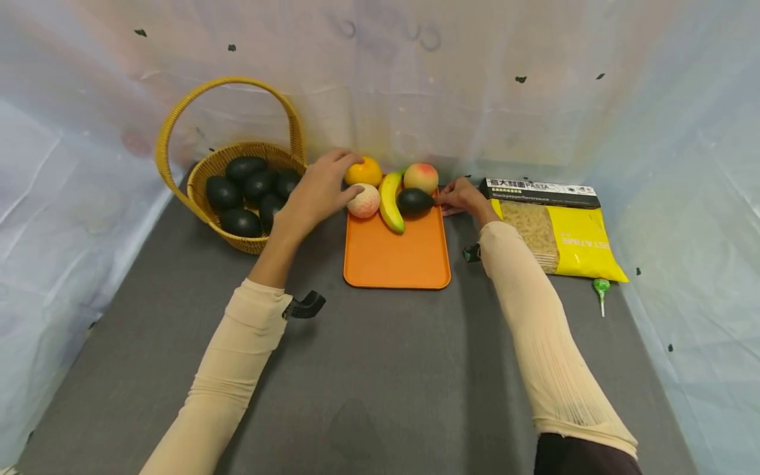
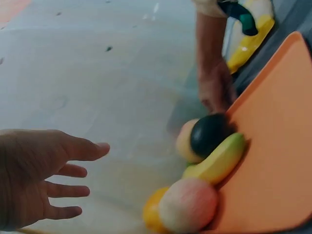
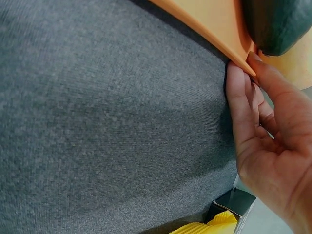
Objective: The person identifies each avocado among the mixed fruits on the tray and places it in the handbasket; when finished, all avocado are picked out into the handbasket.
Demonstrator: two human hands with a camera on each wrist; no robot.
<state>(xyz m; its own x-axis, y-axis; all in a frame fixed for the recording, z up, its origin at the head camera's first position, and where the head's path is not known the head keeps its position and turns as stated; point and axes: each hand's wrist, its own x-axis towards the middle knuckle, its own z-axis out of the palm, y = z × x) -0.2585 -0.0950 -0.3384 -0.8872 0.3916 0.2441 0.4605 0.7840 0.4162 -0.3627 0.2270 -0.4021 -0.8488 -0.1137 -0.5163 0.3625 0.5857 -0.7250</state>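
Note:
An orange tray (image 1: 396, 260) lies flat on the grey cloth. Along its far half sit an orange (image 1: 368, 173), a pale pink peach (image 1: 363, 202), a banana (image 1: 390, 204), a dark avocado (image 1: 413, 202) and a red-yellow peach (image 1: 421, 178). My left hand (image 1: 317, 188) hovers just left of the orange and pale peach; in the left wrist view its fingers are spread, holding nothing. With thumb above and fingers below, my right hand (image 3: 278, 141) pinches the tray's right rim beside the avocado.
Left of the tray stands a yellow wicker basket (image 1: 246, 246) with a tall handle, holding several avocados (image 1: 240, 223). To the right lie a yellow pasta bag (image 1: 584, 241), a black box (image 1: 543, 194) and a green lollipop (image 1: 601, 287). Pale sheeting (image 1: 404, 86) hangs behind.

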